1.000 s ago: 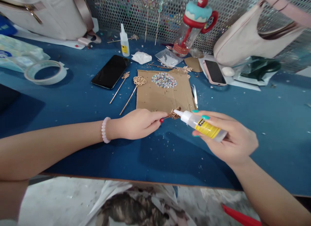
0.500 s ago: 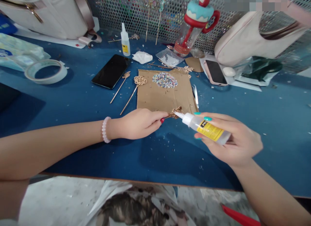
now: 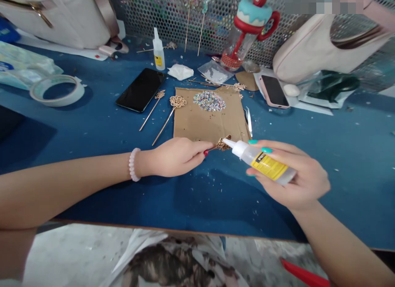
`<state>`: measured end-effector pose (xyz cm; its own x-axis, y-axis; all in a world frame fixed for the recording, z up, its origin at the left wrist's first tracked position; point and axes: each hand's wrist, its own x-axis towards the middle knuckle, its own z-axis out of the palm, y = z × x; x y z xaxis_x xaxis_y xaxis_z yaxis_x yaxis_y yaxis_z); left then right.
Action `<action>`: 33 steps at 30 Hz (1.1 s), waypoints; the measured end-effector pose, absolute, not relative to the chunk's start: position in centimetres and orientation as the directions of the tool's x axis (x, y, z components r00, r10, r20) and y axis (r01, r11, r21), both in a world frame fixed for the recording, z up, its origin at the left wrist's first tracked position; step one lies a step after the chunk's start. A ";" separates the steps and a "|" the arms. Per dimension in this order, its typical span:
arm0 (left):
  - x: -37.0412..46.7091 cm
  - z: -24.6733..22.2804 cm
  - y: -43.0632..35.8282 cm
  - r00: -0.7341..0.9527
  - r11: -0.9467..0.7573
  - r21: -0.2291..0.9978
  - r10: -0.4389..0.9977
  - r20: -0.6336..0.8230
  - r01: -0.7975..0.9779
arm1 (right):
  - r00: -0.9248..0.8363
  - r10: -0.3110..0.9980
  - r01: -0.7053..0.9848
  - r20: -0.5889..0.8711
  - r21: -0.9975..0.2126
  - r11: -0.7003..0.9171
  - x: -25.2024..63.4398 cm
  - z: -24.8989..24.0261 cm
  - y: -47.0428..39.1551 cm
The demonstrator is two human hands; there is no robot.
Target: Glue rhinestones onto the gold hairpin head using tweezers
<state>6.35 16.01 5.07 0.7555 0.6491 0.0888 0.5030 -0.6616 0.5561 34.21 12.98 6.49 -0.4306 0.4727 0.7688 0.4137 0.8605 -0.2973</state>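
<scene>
My left hand [image 3: 182, 157] is closed in a pinch on the stem of a gold filigree hairpin [image 3: 224, 144], whose ornate head points right over the near edge of a cardboard piece [image 3: 191, 124]. In my right hand [image 3: 304, 176] lies a glue bottle [image 3: 267, 165] with a yellow label, tilted so that its white nozzle meets the hairpin's head. Whether glue is flowing I cannot make out. A pile of glittering rhinestones [image 3: 210, 101] rests on the cardboard. Two more gold hairpins [image 3: 178, 102] lie to its left, one overlapping the edge. White tweezers [image 3: 249, 121] lie along its right side.
Behind are a black phone [image 3: 142, 89], another glue bottle [image 3: 158, 52], crumpled tissue [image 3: 180, 72] and a red-handled cup [image 3: 237, 36]. A tape roll [image 3: 77, 93] and a bag [image 3: 70, 19] sit left. At right are a pink phone [image 3: 274, 91] and a handbag [image 3: 305, 52].
The glue bottle's nozzle has shifted slightly along the hairpin's head, up and to the right, as my right hand tilts a little. My left hand stays in place.
</scene>
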 end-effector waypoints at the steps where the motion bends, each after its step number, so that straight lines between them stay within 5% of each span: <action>1: 6.3 5.0 16.0 0.755 -0.661 0.556 0.650 0.090 0.503 | -0.441 0.467 0.415 0.767 -0.287 0.863 34.1 6.5 13.0; 9: 6.4 5.1 16.0 0.756 -0.658 0.566 0.648 0.091 0.496 | -0.532 0.422 0.432 0.734 -0.194 0.881 33.7 7.3 13.0; 33: 6.5 5.5 15.9 0.762 -0.655 0.569 0.643 0.075 0.497 | -0.542 0.420 0.464 0.728 -0.157 0.872 33.4 7.5 13.0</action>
